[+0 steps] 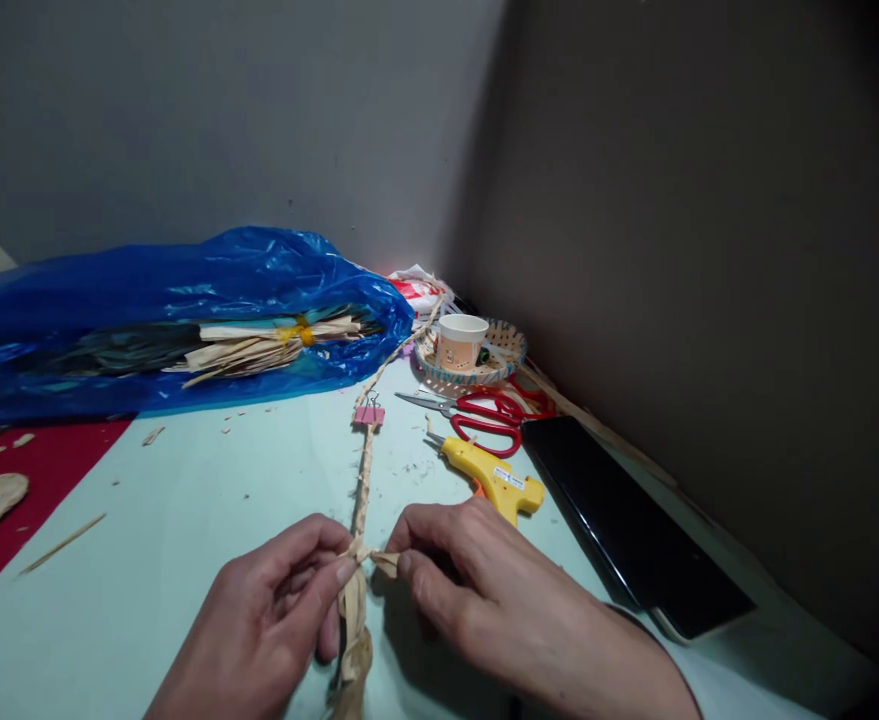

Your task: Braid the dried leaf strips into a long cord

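A thin braid of pale dried plant fibre runs down the middle of the table, pinned near its far end by a pink binder clip. My left hand pinches the near end of the braid between thumb and forefinger. Loose fibre strands hang from that spot toward me. To the right, my right hand is closed on one strand, held out sideways from the braid.
A yellow glue gun, red-handled scissors and a black phone-like slab lie on the right. Behind them a paper cup stands in a woven tray. A blue plastic bag with bundled fibre lies back left.
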Action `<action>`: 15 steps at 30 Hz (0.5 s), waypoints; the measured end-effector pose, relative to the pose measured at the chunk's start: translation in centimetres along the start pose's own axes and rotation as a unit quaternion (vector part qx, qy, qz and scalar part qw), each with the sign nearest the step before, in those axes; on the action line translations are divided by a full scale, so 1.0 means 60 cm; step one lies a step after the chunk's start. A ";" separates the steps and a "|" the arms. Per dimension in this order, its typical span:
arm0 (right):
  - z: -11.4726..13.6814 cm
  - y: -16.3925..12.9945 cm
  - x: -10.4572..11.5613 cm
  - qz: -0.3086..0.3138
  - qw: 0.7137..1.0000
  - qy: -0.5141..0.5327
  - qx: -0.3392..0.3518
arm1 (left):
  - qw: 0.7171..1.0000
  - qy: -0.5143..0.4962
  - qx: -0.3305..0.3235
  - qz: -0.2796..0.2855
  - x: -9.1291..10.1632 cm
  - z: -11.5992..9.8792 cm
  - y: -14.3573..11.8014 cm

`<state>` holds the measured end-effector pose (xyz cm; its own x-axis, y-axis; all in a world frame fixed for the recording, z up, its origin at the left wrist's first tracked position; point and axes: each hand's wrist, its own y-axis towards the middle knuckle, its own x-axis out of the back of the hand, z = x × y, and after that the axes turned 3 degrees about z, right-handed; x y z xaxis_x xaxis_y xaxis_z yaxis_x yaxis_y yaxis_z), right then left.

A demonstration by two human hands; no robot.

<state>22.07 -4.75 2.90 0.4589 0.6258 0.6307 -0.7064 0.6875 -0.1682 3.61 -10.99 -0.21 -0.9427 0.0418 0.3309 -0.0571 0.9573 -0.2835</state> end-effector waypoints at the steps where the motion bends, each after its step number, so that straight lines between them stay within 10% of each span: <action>1: 0.001 0.000 0.000 -0.005 1.000 0.005 0.000 | 1.000 -0.006 0.002 0.002 0.001 0.002 0.001; 8: 0.001 0.007 -0.024 0.017 0.982 0.186 -0.039 | 0.994 -0.091 0.013 -0.053 0.000 0.000 0.009; 15: -0.001 0.024 -0.055 0.118 0.865 0.482 -0.071 | 0.995 -0.081 0.015 -0.047 0.010 -0.005 0.009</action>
<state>19.59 -5.81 0.55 0.5949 0.7249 -0.3474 -0.8003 0.4934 -0.3408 3.14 -10.37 0.12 -0.9733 -0.0972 0.2080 -0.1554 0.9457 -0.2854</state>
